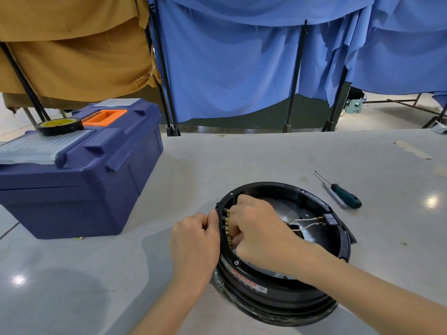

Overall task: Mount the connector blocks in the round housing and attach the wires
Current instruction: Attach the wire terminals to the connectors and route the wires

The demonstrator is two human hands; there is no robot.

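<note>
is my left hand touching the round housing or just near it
Touching. The head view shows the left hand, fingers curled, with its thumb pressed against the outer wall of the round housing at the left rim, with no gap between them.

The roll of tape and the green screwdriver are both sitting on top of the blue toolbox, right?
Not quite. The head view shows only the roll of tape on the blue toolbox. The green screwdriver lies on the table, to the right of the round housing.
</note>
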